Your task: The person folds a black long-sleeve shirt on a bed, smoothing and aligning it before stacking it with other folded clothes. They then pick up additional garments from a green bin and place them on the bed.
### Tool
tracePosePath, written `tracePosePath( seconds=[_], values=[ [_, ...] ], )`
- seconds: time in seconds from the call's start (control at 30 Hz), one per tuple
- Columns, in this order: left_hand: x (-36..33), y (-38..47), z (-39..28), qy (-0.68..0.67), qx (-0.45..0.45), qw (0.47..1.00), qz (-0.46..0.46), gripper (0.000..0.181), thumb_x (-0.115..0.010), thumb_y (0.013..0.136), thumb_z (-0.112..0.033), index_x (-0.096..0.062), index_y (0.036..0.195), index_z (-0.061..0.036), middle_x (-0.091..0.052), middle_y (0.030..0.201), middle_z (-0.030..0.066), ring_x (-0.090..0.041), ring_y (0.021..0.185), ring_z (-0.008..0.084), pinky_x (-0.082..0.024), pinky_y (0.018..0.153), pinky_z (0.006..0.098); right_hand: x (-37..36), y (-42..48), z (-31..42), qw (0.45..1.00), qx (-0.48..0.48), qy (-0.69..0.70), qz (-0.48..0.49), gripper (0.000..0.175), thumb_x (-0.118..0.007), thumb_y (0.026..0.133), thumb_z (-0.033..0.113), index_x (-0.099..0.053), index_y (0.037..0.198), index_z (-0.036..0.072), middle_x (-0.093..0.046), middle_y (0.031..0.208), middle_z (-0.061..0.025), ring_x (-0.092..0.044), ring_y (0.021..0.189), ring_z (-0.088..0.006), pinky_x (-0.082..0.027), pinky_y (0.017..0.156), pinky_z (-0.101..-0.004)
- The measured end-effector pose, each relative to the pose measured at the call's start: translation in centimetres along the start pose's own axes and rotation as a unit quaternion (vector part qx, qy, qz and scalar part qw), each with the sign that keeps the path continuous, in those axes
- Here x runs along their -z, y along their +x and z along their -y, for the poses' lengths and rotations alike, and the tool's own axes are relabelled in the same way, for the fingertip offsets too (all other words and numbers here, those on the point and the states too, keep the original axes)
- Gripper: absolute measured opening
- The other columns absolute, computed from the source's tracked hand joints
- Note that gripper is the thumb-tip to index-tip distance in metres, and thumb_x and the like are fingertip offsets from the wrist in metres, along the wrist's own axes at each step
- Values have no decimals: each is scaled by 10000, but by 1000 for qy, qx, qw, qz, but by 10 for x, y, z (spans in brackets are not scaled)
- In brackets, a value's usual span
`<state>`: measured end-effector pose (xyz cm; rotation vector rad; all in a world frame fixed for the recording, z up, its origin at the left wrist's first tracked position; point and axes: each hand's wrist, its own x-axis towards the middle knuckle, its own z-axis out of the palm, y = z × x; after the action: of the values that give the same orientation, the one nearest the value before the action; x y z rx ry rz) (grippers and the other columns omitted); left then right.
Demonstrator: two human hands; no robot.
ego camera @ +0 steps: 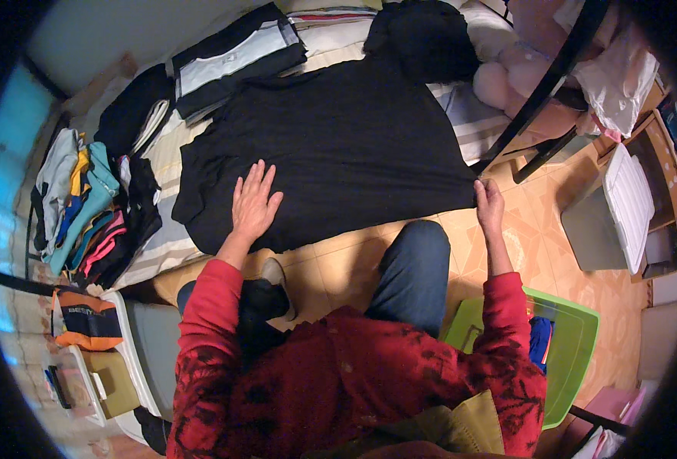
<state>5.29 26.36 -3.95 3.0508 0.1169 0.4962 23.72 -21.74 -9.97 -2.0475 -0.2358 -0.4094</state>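
Note:
A large black garment (338, 143), perhaps a shirt, lies spread over a bed, its near edge hanging past the mattress. My left hand (255, 201) rests flat on the cloth near its left end, fingers slightly apart. At the garment's right corner, my right hand (489, 201) pinches the hem between thumb and fingers, and creases run from there across the fabric. Beyond the far right of the garment sits a bunched black cloth (424, 40); where one ends and the other begins is hard to tell.
Folded dark clothes (235, 63) line the wall side. A stack of colourful folded clothes (88, 206) stands at the bed's left end. A black metal bed post (539, 92) rises near my right hand. A green plastic bin (585, 338) holds clothing beside my right leg; a grey bin (588, 224) stands beyond.

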Motion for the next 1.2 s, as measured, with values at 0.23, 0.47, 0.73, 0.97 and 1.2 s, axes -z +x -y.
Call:
tracePosePath(
  seconds=[0.23, 0.47, 0.73, 0.97, 1.2],
  values=[
    [-2, -1, 2, -6, -3, 1000, 2, 556, -473, 945, -375, -384, 1435, -126, -302, 1520, 128, -275, 1409, 283, -192, 1137, 480, -21, 0, 12, 990, -8, -134, 47, 294, -615, 903, 301, -578, 844, 15, -623, 736, -191, -613, 673, -363, -460, 602, -437],
    [0, 0, -1, 21, 2, 1000, 14, 564, -492, 937, -374, -388, 1432, -124, -307, 1516, 129, -277, 1407, 285, -195, 1133, 487, -46, 37, 50, 989, 113, -92, -30, 278, -652, 869, 317, -624, 897, 42, -668, 786, -164, -647, 710, -353, -503, 618, -408],
    [5, 0, -3, 21, 1, 999, 34, 613, -573, 901, -364, -383, 1437, -134, -298, 1519, 129, -273, 1408, 278, -203, 1134, 487, -103, 133, 92, 923, 114, -367, -24, 375, -608, 867, 440, -637, 944, 74, -662, 901, -132, -634, 865, -315, -480, 720, -487],
    [3, 2, -4, 31, 6, 999, 32, 636, -614, 874, -370, -401, 1425, -133, -311, 1515, 125, -293, 1401, 268, -209, 1131, 488, -137, 172, 97, 917, 67, -392, 31, 444, -594, 857, 502, -625, 1021, 91, -698, 850, -124, -674, 805, -324, -489, 709, -486],
    [6, 3, -4, 6, 9, 999, 35, 666, -669, 830, -343, -420, 1410, -133, -329, 1501, 134, -309, 1391, 278, -227, 1117, 506, -143, 204, 75, 906, 198, -373, 18, 269, -632, 858, 354, -589, 910, 94, -674, 801, -163, -653, 752, -369, -495, 670, -473]
  ],
)
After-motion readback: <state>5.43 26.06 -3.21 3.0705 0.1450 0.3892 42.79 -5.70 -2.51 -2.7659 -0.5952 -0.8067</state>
